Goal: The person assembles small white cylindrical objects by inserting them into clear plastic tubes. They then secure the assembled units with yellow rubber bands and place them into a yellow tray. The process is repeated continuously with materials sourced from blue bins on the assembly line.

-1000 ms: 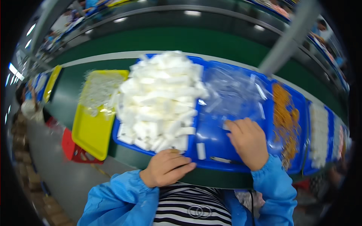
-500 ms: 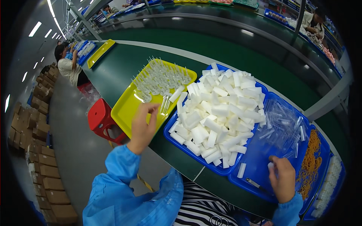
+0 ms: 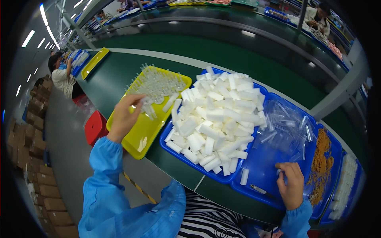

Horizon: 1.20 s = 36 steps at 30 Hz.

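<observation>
Clear tubes point(image 3: 158, 85) blurred, left hand point(image 3: 125, 115) fingers hidden

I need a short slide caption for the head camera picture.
Left hand reaches into a yellow tray of clear tubes; right hand rests in a blue tray.

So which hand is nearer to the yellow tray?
Left. The left hand is over the yellow tray, its fingers at the clear pieces. The right hand rests in a blue tray, far right.
</observation>
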{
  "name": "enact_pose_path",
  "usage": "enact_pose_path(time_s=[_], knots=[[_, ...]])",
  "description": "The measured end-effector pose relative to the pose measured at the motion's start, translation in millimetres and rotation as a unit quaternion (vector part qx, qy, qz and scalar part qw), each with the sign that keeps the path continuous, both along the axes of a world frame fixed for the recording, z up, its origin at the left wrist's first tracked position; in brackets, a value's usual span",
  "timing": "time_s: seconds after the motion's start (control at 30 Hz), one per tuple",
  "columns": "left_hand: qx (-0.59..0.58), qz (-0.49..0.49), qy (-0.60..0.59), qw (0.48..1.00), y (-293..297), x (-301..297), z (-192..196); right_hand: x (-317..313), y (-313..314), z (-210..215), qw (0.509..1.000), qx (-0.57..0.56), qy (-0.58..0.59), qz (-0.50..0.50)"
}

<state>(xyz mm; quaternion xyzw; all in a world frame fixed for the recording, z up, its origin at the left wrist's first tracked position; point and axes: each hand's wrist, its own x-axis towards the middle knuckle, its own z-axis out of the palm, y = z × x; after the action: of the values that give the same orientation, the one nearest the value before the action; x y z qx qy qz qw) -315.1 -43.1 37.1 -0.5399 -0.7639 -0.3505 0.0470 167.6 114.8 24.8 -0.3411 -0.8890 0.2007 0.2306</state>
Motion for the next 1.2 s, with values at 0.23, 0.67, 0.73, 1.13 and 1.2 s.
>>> enact_pose_path(time_s=[0.23, 0.67, 0.73, 1.13, 1.2], knots=[[0.080, -0.080, -0.518, 0.848, 13.7, 158.9, 10.2, -16.1, -17.8, 27.3, 0.991, 0.046, 0.063, 0.111], [0.038, -0.350, -0.390, 0.851, 41.5, 295.2, -33.7, 9.2, -44.1, 20.9, 0.832, -0.431, 0.350, 0.013], [0.090, -0.330, -0.352, 0.871, 43.4, 300.3, -37.2, 11.7, -43.4, 16.0, 0.799, -0.479, 0.363, 0.015], [0.003, -0.396, -0.322, 0.860, 38.9, 292.1, -29.4, 12.9, -12.4, 4.1, 0.788, -0.445, 0.395, -0.161], [-0.006, -0.407, -0.320, 0.855, 39.4, 291.6, -30.5, 14.2, -12.8, 2.6, 0.790, -0.468, 0.369, -0.142]])
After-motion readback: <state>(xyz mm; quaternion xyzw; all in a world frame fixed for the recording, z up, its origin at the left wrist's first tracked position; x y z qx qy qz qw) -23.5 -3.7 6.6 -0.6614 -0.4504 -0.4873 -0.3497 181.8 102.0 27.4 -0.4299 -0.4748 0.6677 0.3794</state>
